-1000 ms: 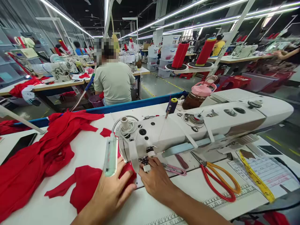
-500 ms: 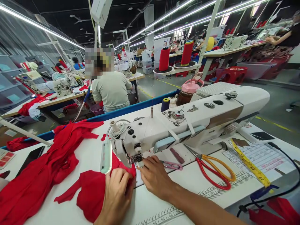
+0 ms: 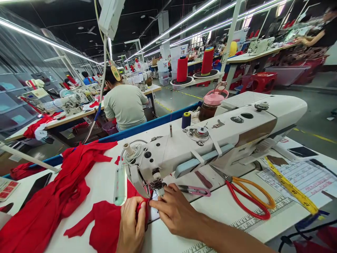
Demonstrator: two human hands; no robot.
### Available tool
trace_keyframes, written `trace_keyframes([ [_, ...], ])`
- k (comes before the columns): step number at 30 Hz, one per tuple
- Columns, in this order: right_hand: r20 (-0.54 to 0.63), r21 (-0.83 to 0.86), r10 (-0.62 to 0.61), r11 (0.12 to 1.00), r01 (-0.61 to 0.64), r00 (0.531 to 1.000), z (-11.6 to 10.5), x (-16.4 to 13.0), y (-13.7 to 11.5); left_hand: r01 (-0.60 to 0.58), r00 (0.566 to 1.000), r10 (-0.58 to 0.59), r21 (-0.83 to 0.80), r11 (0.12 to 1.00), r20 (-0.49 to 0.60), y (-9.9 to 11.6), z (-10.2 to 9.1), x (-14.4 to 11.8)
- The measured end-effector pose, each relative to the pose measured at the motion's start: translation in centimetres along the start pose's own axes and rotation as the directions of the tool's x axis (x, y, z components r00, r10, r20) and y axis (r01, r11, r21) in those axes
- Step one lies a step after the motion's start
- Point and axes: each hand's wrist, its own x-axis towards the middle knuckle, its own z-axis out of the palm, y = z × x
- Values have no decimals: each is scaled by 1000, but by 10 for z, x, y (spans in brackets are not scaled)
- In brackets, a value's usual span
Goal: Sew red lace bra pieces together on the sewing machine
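My left hand [image 3: 133, 221] pinches the edge of a red fabric piece [image 3: 105, 223] between thumb and fingers, just in front of the sewing machine [image 3: 196, 140]. The cloth lies on the white table and runs toward the needle area. On the right of the presser foot [image 3: 160, 191], my right hand [image 3: 180, 211] rests palm down with its fingers apart. One of its fingertips reaches left to the cloth's edge, and the others are bent close beside the foot. The needle tip is too small to make out.
Scissors [image 3: 250, 193], pink-handled snips [image 3: 196, 190] and a yellow tape measure [image 3: 292, 186] lie to the right. A heap of red fabric [image 3: 60, 186] and a phone [image 3: 37, 191] are on the left. A person [image 3: 125, 102] sits ahead at another table.
My left hand has closed its fingertips on the red fabric's edge. My right hand's lower fingertip has stretched left to the cloth. The view has shifted slightly.
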Motion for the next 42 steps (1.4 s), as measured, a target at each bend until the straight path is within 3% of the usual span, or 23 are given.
trace_keyframes([
  [5, 7, -35, 3, 999, -3, 1000, -2, 1, -1, 36, 999, -36, -11, 999, -6, -5, -1, 1],
  [11, 67, -59, 3, 998, 1, 998, -6, 3, -3, -3, 999, 1, -38, 999, -46, -1, -1, 4],
  [15, 62, -81, -23, 996, 28, 998, -6, 2, -3, -126, 989, 127, 18, 992, -73, 2, 0, 3],
  [21, 64, -91, -62, 994, 68, 996, -4, 0, 3, -307, 942, 327, 196, 931, -78, 4, 3, -1],
  [28, -52, -28, 66, 997, -67, 996, -1, 2, 10, -447, 872, 489, 348, 824, -38, 15, 9, 1],
  [32, -137, -2, 88, 996, -89, 987, 2, 3, 11, -455, 849, 524, 417, 787, -63, 24, 16, 1],
  [36, -86, 64, 25, 998, -20, 996, -1, 1, 11, -473, 831, 554, 464, 749, -47, 30, 21, 0],
  [42, -45, 81, 38, 996, -34, 998, -5, -1, 7, -436, 829, 546, 472, 766, -122, 32, 23, -4],
])
